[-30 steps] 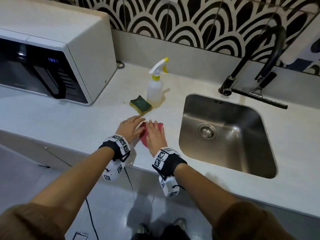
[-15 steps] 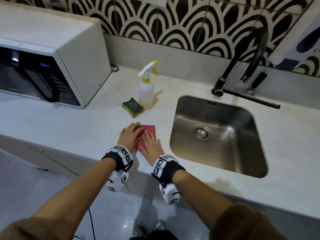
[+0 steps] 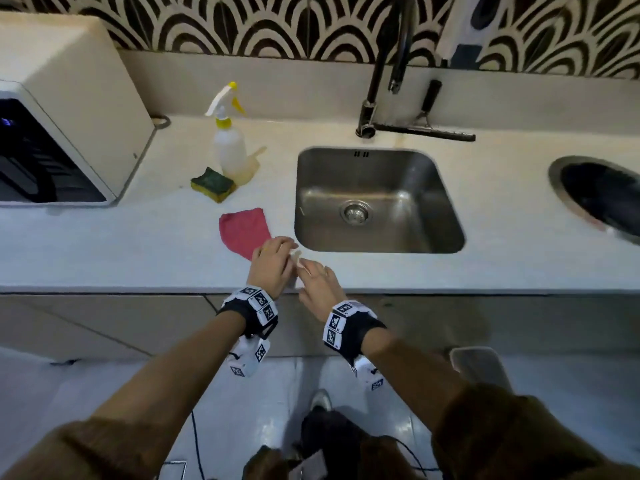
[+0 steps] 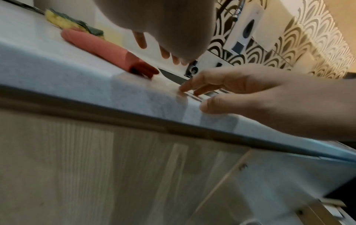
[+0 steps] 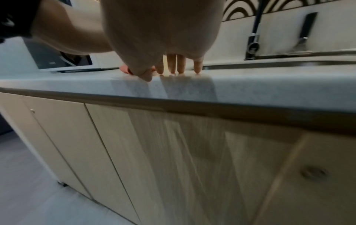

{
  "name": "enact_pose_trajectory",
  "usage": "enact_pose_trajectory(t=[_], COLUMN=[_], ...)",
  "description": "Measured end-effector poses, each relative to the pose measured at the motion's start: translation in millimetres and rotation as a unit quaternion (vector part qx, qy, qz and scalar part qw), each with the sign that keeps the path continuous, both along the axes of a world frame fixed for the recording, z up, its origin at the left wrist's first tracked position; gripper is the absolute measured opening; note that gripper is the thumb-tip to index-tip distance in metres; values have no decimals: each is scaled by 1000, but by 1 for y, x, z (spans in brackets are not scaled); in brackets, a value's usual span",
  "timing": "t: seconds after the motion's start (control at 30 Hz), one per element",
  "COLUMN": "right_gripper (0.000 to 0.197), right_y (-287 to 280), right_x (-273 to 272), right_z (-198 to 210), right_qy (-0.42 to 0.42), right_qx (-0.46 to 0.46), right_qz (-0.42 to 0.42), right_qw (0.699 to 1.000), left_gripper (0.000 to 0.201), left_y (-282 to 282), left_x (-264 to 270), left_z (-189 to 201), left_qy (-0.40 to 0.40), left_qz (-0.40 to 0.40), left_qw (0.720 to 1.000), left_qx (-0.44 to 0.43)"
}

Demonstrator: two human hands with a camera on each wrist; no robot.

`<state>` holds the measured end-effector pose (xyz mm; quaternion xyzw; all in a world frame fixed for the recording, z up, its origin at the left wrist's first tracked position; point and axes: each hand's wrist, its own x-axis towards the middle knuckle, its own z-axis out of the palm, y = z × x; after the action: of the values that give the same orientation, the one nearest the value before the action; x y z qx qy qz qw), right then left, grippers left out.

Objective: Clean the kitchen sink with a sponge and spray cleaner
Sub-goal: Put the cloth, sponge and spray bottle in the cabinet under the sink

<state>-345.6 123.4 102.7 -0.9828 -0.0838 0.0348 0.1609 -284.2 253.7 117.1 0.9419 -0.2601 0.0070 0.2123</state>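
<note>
The steel sink (image 3: 377, 202) is set in the white counter, with a black faucet (image 3: 391, 64) behind it. A white spray bottle (image 3: 228, 147) with a yellow collar stands to the sink's left. In front of the bottle lies a green and yellow sponge (image 3: 213, 183). A red cloth (image 3: 244, 232) lies flat nearer the front. My left hand (image 3: 273, 261) hovers at the cloth's near corner, fingers relaxed, holding nothing. My right hand (image 3: 318, 282) is beside it, and its straight fingertips (image 5: 177, 65) touch the counter near the front edge.
A white microwave (image 3: 69, 109) stands at the left. A black squeegee (image 3: 426, 131) lies behind the sink. A round dark opening (image 3: 602, 195) is in the counter at the right. Cupboard doors (image 5: 173, 152) are below the counter edge.
Both hands have come off the red cloth and drawn back toward the counter's front edge, near the sink's front left corner. The cloth stays on the counter.
</note>
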Motion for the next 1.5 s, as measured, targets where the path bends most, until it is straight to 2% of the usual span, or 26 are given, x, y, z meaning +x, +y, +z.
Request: enact_pose_trajectory(t=[0.13, 0.23, 0.33, 0.43, 0.6, 0.77, 0.93, 1.07, 1.3, 1.5], right_gripper=[57, 58, 58, 61, 76, 80, 73, 76, 76, 61], right_y=[-19, -34, -51, -73, -114, -152, -186, -197, -197, -186], right_x=[-59, -99, -126, -145, -155, -140, -114, -108, -112, -129], right_z=[-8, -13, -21, -27, -26, -24, -26, -35, -42, -44], right_qy=[-16, -21, 27, 67, 155, 171, 187, 190, 179, 141], right_qx=[-12, -29, -45, -46, -59, -73, -68, -88, -76, -21], right_qz=[-47, -82, -109, -162, -199, -172, -119, -88, -98, -159], right_qw=[999, 996, 993, 983, 966, 967, 973, 974, 976, 977], left_gripper=[41, 30, 33, 42, 70, 82, 80, 80, 76, 77], left_y=[-14, -27, -42, -62, -101, -142, -180, -200, -214, -205], left_x=[-46, -79, -103, -121, -136, -135, -126, -125, -133, -159], left_z=[-7, -16, -25, -35, -46, -56, -59, -68, -75, -82], left_qy=[-37, -25, 6, 48, 104, 116, 130, 138, 156, 123], left_qz=[-62, -141, -239, -281, -230, -178, -138, -108, -39, -64], left_qw=[997, 988, 969, 953, 955, 955, 957, 957, 967, 968], left_qx=[27, 61, 67, 102, 153, 207, 220, 229, 200, 211])
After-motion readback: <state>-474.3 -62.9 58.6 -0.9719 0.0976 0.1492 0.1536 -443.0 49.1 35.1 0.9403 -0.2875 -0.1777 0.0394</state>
